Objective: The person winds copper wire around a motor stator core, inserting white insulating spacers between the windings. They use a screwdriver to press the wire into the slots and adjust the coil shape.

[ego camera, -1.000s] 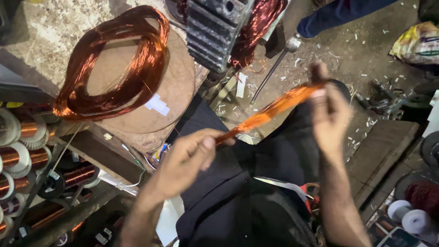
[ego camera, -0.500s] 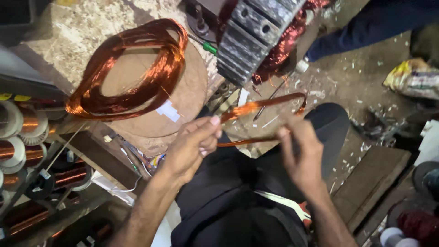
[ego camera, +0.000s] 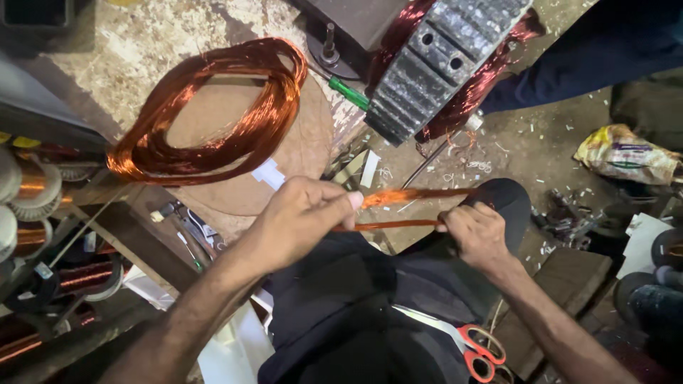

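My left hand (ego camera: 299, 220) pinches one end of a narrow loop of copper wire (ego camera: 405, 210) above my dark-trousered lap. My right hand (ego camera: 477, 235) grips the same loop at its other end, near my knee. The loop is stretched flat between the two hands, with an upper and a lower strand. A large coil of copper wire (ego camera: 206, 114) lies on a round brown board (ego camera: 299, 149) to the left of my hands.
A grey motor stator (ego camera: 441, 64) with reddish windings stands at the top, a green-handled screwdriver (ego camera: 348, 92) beside it. Wire spools (ego camera: 28, 192) fill a rack on the left. Red-handled scissors (ego camera: 480, 348) rest on my lap. Another person's blue-clad leg (ego camera: 605, 57) is top right.
My right hand has come down and inward from a raised position, shortening the stretched copper loop. The loop now lies level between both hands, lower over my lap.
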`<state>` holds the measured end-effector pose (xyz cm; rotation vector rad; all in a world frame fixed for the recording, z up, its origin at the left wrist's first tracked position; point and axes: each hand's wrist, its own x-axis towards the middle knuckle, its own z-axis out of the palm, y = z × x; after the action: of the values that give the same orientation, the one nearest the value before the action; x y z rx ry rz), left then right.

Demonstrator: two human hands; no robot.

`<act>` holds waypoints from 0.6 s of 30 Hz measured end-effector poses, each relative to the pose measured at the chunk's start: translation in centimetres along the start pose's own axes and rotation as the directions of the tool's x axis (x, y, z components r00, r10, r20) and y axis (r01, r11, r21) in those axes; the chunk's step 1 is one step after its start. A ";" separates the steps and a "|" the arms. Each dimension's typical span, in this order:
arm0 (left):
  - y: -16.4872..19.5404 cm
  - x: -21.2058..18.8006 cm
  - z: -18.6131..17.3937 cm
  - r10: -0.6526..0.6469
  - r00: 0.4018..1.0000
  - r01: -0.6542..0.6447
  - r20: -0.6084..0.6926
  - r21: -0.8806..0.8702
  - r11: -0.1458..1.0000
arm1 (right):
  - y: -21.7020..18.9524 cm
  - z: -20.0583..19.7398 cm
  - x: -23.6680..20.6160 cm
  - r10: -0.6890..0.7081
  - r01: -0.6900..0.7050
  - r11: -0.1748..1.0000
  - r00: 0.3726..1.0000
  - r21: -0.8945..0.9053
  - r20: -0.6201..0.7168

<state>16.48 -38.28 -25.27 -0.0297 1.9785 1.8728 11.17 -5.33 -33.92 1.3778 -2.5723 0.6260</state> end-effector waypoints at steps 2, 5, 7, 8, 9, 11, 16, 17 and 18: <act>-0.1 -0.3 -0.4 0.042 0.999 -0.043 -0.026 -0.047 0.998 | 0.0 -0.4 -1.6 0.076 -0.087 0.992 0.991 0.088 0.112; -0.3 -0.1 -0.1 -0.034 0.998 0.033 -0.049 -0.024 0.999 | -3.1 -2.2 -0.8 0.141 -0.168 0.960 0.981 0.222 0.132; -0.5 0.3 0.5 -0.026 0.999 0.027 -0.047 0.023 0.999 | -5.7 -3.8 1.0 0.155 -0.138 0.916 0.988 0.377 -0.014; -0.6 0.7 0.8 0.031 0.999 -0.030 -0.036 0.048 0.998 | -6.8 -4.3 2.2 0.184 -0.144 0.941 0.977 0.305 -0.106; -0.7 1.0 1.2 0.089 0.996 -0.087 -0.022 0.074 0.993 | -7.7 -4.8 3.4 0.205 -0.157 0.960 0.958 0.232 -0.200; -0.9 1.8 2.1 0.083 0.996 -0.083 -0.006 0.066 0.994 | -8.6 -4.9 5.6 0.193 -0.167 0.979 0.944 0.119 -0.269; -0.7 2.5 3.6 0.126 0.992 -0.121 -0.015 0.169 0.978 | -7.0 -1.3 7.6 0.195 -0.199 0.971 0.980 0.129 0.042; -0.4 2.3 3.6 0.129 0.991 -0.121 -0.031 0.190 0.974 | -6.4 -0.5 7.3 0.167 -0.168 0.976 0.986 0.138 0.019; 0.0 2.0 3.4 0.136 0.990 -0.124 -0.047 0.208 0.970 | -5.5 0.1 7.0 0.137 -0.135 0.981 0.991 0.142 -0.004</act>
<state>15.59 -34.45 -25.90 0.1066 2.2547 1.7541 11.77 -13.36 -30.18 1.2382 -2.6740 0.8519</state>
